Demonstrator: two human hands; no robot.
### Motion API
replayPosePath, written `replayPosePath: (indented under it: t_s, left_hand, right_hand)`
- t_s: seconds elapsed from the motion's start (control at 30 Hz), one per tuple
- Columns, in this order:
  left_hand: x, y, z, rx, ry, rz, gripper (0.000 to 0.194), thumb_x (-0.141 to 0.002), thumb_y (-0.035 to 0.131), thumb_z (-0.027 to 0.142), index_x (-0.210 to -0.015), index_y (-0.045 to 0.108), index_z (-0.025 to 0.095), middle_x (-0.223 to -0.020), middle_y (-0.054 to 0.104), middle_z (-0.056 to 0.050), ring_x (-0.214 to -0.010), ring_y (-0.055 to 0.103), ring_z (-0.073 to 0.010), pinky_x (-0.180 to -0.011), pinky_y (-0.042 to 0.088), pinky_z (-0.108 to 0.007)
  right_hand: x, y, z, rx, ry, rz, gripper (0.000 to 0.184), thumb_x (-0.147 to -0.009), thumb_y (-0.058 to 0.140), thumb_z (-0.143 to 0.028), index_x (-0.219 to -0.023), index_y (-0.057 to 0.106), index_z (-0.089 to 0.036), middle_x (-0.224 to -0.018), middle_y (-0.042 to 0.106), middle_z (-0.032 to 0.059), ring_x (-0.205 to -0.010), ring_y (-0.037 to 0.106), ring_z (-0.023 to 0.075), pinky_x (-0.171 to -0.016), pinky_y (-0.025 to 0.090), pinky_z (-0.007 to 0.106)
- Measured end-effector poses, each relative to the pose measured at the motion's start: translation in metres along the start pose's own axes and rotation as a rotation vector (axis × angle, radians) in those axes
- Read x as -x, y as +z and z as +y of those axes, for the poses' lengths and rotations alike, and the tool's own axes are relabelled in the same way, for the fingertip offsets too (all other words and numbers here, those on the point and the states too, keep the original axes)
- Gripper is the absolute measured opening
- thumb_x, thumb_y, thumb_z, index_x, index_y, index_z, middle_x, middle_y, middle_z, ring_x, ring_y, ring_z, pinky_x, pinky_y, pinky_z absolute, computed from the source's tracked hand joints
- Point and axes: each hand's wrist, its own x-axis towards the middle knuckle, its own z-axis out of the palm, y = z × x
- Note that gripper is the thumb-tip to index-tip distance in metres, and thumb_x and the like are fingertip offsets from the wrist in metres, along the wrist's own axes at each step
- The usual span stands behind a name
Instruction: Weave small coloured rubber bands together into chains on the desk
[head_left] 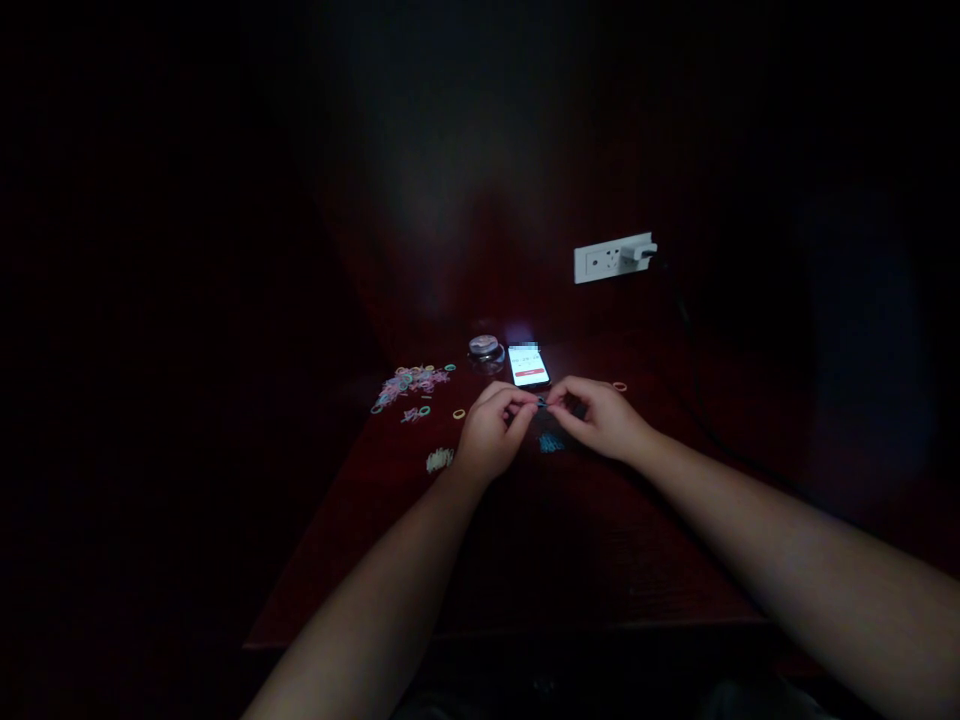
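Note:
My left hand (491, 430) and my right hand (598, 415) meet above the dark red table, thumb and forefinger pinched on each. Between the fingertips stretches a small bluish rubber band (541, 403), held at both ends; its exact shape is hard to make out in the dim light. Just below the hands lies a little heap of blue rubber bands (550, 443). A pile of pale yellow rubber bands (439, 459) is beside my left wrist. Farther left spreads a mixed pile of pink, white and green bands (411, 385).
Behind my hands are a lit phone (529, 366) and a small lidded glass jar (486, 352). Single bands, one yellow (459, 414) and one orange (619, 386), lie apart. A wall socket (613, 259) holds a plug, its cable (694, 365) running down at right.

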Motion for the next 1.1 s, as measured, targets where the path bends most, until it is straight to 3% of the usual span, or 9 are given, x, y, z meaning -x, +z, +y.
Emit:
replayPosePath:
  t_s: [0.13,0.37,1.1]
  left_hand:
    - [0.0001,-0.0015,0.0028,0.019,0.056,0.019,0.025,-0.077,0.068,0.019,-0.102,0.063,0.019,-0.105,0.058,-0.007,-0.082,0.057,-0.0133,-0.072,0.049,-0.027]
    - [-0.0023,-0.0018,-0.0003,0.030,0.105,0.029,0.014,-0.080,0.064,0.016,-0.094,0.065,0.019,-0.095,0.059,-0.005,-0.078,0.056,-0.0124,-0.070,0.050,-0.026]
    - [-0.0023,-0.0017,-0.0010,0.034,0.109,0.037,0.006,-0.080,0.065,0.019,-0.085,0.068,0.019,-0.096,0.061,-0.007,-0.090,0.059,-0.0173,-0.077,0.050,-0.031]
  right_hand:
    - [0.0004,0.0001,-0.0009,-0.015,0.008,-0.004,0.006,-0.083,0.056,-0.022,-0.084,0.060,-0.018,-0.079,0.064,0.0041,-0.070,0.060,0.0158,-0.065,0.048,0.027]
    - [0.0004,0.0009,0.0008,-0.021,-0.002,-0.022,0.006,-0.083,0.057,-0.021,-0.084,0.061,-0.017,-0.076,0.064,0.0034,-0.068,0.059,0.0146,-0.064,0.048,0.026]
    - [0.0015,0.0010,0.0009,-0.063,0.008,-0.065,0.008,-0.081,0.057,-0.019,-0.088,0.060,-0.016,-0.077,0.063,0.0040,-0.067,0.059,0.0143,-0.063,0.048,0.026]
